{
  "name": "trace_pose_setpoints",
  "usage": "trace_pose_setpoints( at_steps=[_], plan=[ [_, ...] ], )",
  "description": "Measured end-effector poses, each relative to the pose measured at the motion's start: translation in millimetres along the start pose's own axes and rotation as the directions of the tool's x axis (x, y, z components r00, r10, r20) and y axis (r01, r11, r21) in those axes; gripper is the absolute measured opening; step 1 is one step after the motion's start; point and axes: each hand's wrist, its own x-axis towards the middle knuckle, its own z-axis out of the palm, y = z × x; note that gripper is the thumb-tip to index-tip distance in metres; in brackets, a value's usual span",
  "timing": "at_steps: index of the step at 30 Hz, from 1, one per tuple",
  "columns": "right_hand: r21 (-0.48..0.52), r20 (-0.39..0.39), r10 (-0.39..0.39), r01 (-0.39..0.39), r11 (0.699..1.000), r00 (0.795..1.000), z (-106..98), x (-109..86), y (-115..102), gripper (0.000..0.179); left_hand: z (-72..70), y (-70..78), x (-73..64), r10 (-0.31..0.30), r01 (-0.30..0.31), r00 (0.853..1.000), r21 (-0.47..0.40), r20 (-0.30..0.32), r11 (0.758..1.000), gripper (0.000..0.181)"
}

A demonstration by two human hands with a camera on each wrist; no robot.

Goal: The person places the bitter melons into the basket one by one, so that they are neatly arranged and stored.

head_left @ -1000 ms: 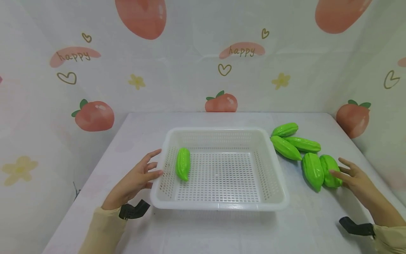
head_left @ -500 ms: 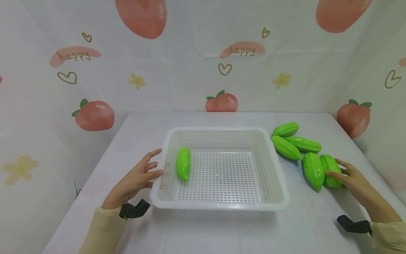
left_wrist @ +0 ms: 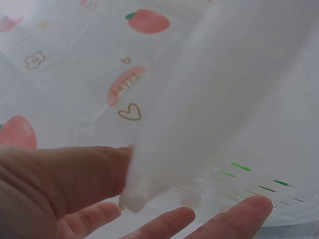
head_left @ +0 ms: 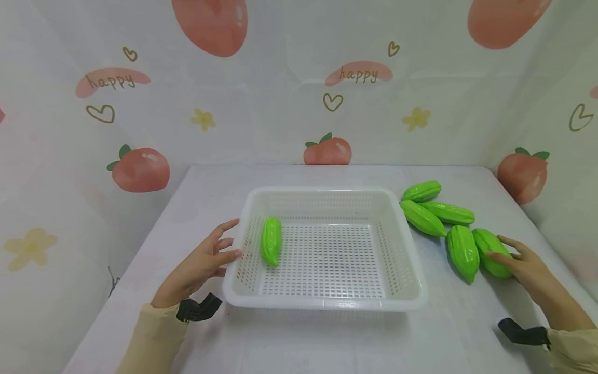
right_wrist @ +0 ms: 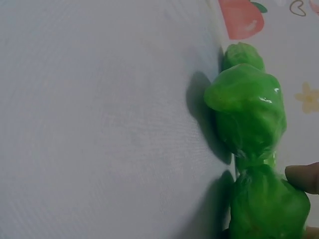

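Note:
A white perforated plastic basket (head_left: 327,304) stands mid-table with one green, ridged bitter melon (head_left: 271,241) lying at its left inside. At the basket's left rim, my left hand (head_left: 201,267) holds on loosely; in the left wrist view the thumb (left_wrist: 84,174) reaches over the lip and the fingers spread below it. To the right, my right hand (head_left: 532,270) grips another bitter melon (head_left: 490,252), thumb on its near side. The right wrist view shows this melon's end (right_wrist: 266,206) beside the thumb (right_wrist: 304,177); most of the hand is out of that view.
Right beside the gripped one lies a bitter melon (head_left: 462,253). Behind it, three more, including a long one (head_left: 422,218), lie clustered near the basket's right rim. A printed cloth backdrop (head_left: 261,114) rises behind and beside the white table (head_left: 303,343).
My right hand's fingers have closed around the rightmost bitter melon. That melon has turned, its near end swinging right, away from its neighbour. The left hand and basket stay put.

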Motion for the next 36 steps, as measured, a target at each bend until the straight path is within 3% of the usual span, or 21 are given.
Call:
trace_pose_setpoints(
  at_steps=[8, 17, 21, 22, 24, 28, 32, 36],
  plan=[
    [0.126, -0.073, 0.041, -0.031, 0.991, 0.996, -5.1, -1.9, 6.2, 0.060, 0.7, -0.9, 0.1, -0.010, 0.010, 1.000, 0.007, -0.015, 1.000, 0.081],
    [0.128, -0.235, 0.013, 0.018, 0.992, 0.972, -13.9, 2.7, 12.2, 0.070, 0.9, 0.2, 0.0, 0.003, -0.003, 1.000, 0.014, -0.012, 1.000, 0.080],
    [0.133, -0.295, 0.001, 0.040, 0.990, 0.956, -21.8, 10.4, 23.5, 0.045, 0.6, 0.8, -0.7, 0.007, -0.007, 1.000, 0.016, -0.010, 1.000, 0.081],
    [0.116, -0.305, -0.003, 0.040, 0.992, 0.952, -22.8, 9.6, 22.7, 0.046, 0.7, 1.2, -0.9, 0.006, -0.006, 1.000, 0.016, -0.011, 1.000, 0.081],
    [0.068, -0.327, -0.001, 0.025, 0.997, 0.945, -23.7, 6.8, 17.9, 0.047, 0.9, 1.2, -0.6, 0.005, -0.004, 1.000, 0.021, -0.014, 1.000, 0.082],
    [-0.038, -0.336, -0.027, 0.014, 0.999, 0.941, -20.8, -5.5, -11.5, 0.080, 1.5, 1.7, -0.5, 0.000, 0.000, 1.000, 0.029, -0.021, 1.000, 0.083],
    [-0.074, -0.353, -0.058, 0.034, 0.997, 0.934, -15.1, -11.6, -35.7, 0.077, 1.5, 2.1, -0.3, -0.001, 0.002, 1.000, 0.025, -0.019, 1.000, 0.083],
    [-0.056, -0.364, -0.115, 0.101, 0.993, 0.924, -10.0, -14.0, -49.8, 0.071, 1.6, 1.9, 0.7, -0.002, 0.003, 1.000, 0.019, -0.012, 1.000, 0.083]
  ],
)
